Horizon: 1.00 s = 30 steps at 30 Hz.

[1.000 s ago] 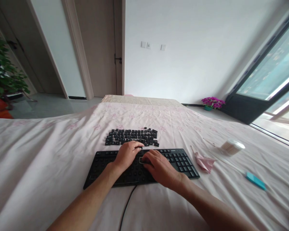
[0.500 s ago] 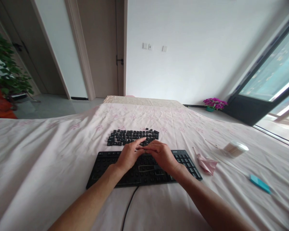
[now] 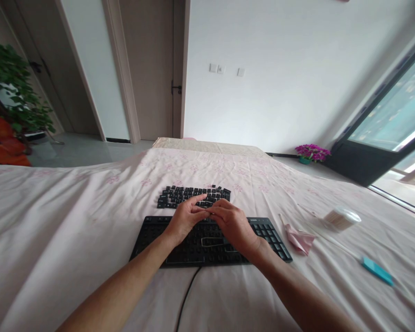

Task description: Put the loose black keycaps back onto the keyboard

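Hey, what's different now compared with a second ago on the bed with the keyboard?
The right hand lifted off the middle of the keyboard and moved toward the far edge to meet the left hand; their fingertips now touch there, whether pinching something is too small to tell. The loose keycaps, pink cloth and cotton swab tub stayed put.

hands: left hand [image 3: 185, 219], right hand [image 3: 232, 223] fingertips meeting | over keyboard [image 3: 152, 235]
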Each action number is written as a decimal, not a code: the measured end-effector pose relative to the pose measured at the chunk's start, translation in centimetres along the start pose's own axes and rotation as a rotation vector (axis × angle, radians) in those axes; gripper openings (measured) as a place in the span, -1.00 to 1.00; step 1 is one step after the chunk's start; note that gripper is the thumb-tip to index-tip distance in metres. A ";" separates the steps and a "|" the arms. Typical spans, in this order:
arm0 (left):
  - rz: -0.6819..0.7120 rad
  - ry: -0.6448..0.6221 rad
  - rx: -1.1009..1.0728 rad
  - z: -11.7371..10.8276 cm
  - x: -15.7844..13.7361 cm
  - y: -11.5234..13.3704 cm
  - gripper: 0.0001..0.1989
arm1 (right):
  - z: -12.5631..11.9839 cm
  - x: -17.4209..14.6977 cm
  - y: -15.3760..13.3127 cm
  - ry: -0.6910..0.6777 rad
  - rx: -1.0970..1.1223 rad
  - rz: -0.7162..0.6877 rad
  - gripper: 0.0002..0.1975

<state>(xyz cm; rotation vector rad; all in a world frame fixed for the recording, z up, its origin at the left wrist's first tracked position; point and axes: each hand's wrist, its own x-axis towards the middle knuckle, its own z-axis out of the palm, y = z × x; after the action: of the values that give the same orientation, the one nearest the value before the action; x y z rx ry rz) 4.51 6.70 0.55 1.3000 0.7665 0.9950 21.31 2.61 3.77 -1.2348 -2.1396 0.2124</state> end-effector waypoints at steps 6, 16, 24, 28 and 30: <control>-0.116 -0.052 -0.211 -0.4 -0.7 -0.1 -0.22 | 0.1 -0.1 0.0 0.001 -0.057 -0.002 -0.77; -0.149 -0.071 -0.116 -2.4 -1.6 1.6 -0.42 | 0.2 -0.2 1.8 0.057 0.013 0.119 -0.85; 0.191 0.409 0.617 -10.5 -2.3 0.5 -0.66 | 1.1 -0.5 5.4 -0.078 -0.001 0.197 -0.88; 0.145 0.440 0.680 -13.3 -2.7 -0.9 -0.61 | 1.3 -0.4 5.2 -0.088 -0.035 0.166 -0.87; 0.115 0.434 0.665 -13.8 -2.6 -1.5 -0.60 | 1.3 -0.3 5.1 -0.093 -0.048 0.157 -0.87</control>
<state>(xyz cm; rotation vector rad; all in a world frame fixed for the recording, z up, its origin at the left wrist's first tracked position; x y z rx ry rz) -8.76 9.99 -3.09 1.7262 1.4546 1.1837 24.24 5.30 0.38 -1.4478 -2.1377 0.2925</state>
